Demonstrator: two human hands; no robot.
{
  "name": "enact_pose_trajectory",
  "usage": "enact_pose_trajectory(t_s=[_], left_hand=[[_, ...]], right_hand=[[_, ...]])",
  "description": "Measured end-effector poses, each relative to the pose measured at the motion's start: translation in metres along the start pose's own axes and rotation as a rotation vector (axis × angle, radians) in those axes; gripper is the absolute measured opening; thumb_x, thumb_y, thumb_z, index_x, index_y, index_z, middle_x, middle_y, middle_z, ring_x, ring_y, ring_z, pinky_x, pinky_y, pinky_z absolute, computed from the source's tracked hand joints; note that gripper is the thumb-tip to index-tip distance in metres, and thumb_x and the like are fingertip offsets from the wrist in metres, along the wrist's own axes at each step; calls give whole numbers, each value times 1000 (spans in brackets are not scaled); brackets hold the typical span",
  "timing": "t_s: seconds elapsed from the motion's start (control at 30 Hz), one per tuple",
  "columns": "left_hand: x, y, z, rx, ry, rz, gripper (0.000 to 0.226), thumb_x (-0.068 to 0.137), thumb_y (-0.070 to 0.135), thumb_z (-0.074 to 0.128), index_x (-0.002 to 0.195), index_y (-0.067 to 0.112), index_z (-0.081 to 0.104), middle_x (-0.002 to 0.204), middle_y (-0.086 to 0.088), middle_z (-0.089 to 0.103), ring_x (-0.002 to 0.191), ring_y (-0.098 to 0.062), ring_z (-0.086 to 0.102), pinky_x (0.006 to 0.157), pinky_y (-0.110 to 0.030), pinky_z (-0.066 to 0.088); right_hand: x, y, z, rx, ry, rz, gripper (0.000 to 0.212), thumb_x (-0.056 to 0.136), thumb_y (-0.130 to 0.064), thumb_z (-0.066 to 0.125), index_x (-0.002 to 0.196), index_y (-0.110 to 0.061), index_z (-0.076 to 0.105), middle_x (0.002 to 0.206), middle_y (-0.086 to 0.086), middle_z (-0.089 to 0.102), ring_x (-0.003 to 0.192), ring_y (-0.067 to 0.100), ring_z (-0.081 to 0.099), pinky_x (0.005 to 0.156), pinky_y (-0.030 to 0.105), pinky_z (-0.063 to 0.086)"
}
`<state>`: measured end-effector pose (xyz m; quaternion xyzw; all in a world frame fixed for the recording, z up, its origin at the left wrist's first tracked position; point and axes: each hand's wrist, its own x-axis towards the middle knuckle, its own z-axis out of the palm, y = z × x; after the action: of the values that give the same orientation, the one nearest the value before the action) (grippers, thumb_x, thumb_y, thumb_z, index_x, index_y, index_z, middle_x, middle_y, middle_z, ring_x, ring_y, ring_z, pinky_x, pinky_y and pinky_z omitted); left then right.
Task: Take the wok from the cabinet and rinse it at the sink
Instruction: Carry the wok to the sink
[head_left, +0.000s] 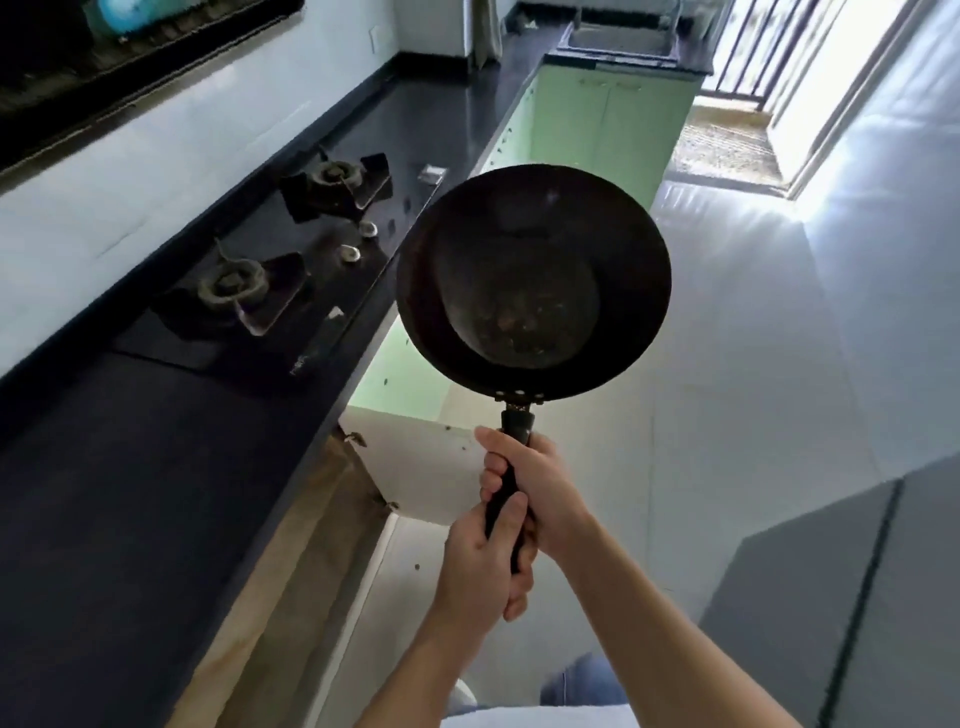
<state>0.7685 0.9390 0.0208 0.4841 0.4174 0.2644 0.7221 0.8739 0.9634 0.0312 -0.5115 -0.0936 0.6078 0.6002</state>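
Observation:
A dark, worn wok (535, 280) with a long black handle is held up in front of me over the floor, its bowl facing me. My right hand (535, 488) grips the upper part of the handle. My left hand (485, 566) grips the handle just below it. The sink (618, 36) lies far ahead at the end of the black counter, above green cabinet doors. An open white cabinet door (415, 462) juts out below the counter, just left of my hands.
A black counter (130, 493) runs along the left with a two-burner gas hob (270, 270). Green lower cabinets (597, 130) line the far end. A white tiled floor stretches ahead to a balcony doorway (737, 140). A grey panel (841, 597) stands at the right.

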Motion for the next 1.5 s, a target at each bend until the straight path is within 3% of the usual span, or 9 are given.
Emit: enact_pose_trajectory(t_s=[0.4, 0.9, 1.2, 1.5], left_hand=[[114, 16, 71, 49, -225, -100, 29, 99, 29, 48, 81, 6, 47, 54, -5, 40, 34, -12, 29, 34, -18, 27], [279, 50, 239, 91, -175, -66, 37, 99, 28, 45, 70, 7, 45, 48, -1, 38, 33, -11, 30, 33, -18, 30], [368, 68, 280, 68, -164, -75, 32, 100, 22, 44, 73, 5, 45, 44, 5, 40, 31, -9, 29, 31, -17, 28], [518, 110, 297, 32, -209, -118, 28, 99, 24, 50, 78, 6, 46, 51, -1, 40, 33, -11, 28, 33, -17, 27]], right_hand=[[71, -74, -83, 135, 138, -104, 32, 92, -13, 70, 70, -15, 47, 54, -1, 45, 44, 13, 48, 48, 26, 45], [180, -240, -215, 36, 104, -123, 24, 94, -13, 68, 78, -13, 50, 55, 0, 47, 46, 13, 49, 48, 27, 47], [254, -299, -250, 53, 85, -107, 25, 95, -15, 67, 78, -14, 50, 55, -1, 47, 45, 11, 50, 47, 25, 48], [382, -382, -262, 60, 104, -102, 31, 95, -16, 67, 71, -16, 48, 54, -1, 46, 44, 11, 50, 47, 24, 48]])
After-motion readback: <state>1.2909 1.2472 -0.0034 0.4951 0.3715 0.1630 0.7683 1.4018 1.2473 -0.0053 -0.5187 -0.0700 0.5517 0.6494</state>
